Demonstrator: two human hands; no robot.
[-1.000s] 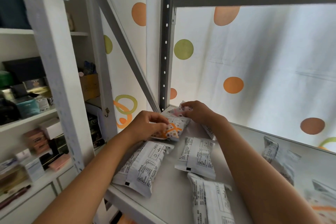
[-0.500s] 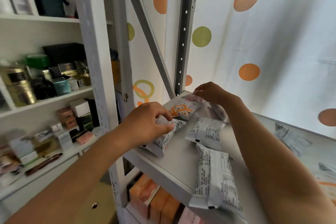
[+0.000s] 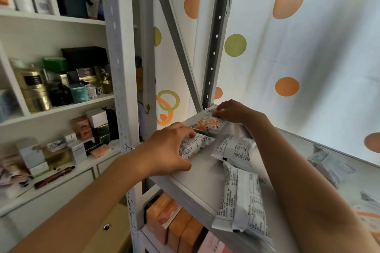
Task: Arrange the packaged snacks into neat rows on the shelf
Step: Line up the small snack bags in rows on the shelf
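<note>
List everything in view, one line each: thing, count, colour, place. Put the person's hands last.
snack packs: at least five, white with black print, one with an orange pattern, lying on the shelf; blurred ones at far right.
shelf: one, pale grey metal, centre, with perforated uprights.
curtain: one, white with orange and green dots, behind the shelf.
boxes: several, orange and pink, on the tier below.
side shelving: white, left, holding gold tins, small boxes and jars.
pen-like stick: one, dark brown, on the left counter.
left hand: one, gripping the near-left pack.
right hand: one, pinching a pack at the back corner.
</note>
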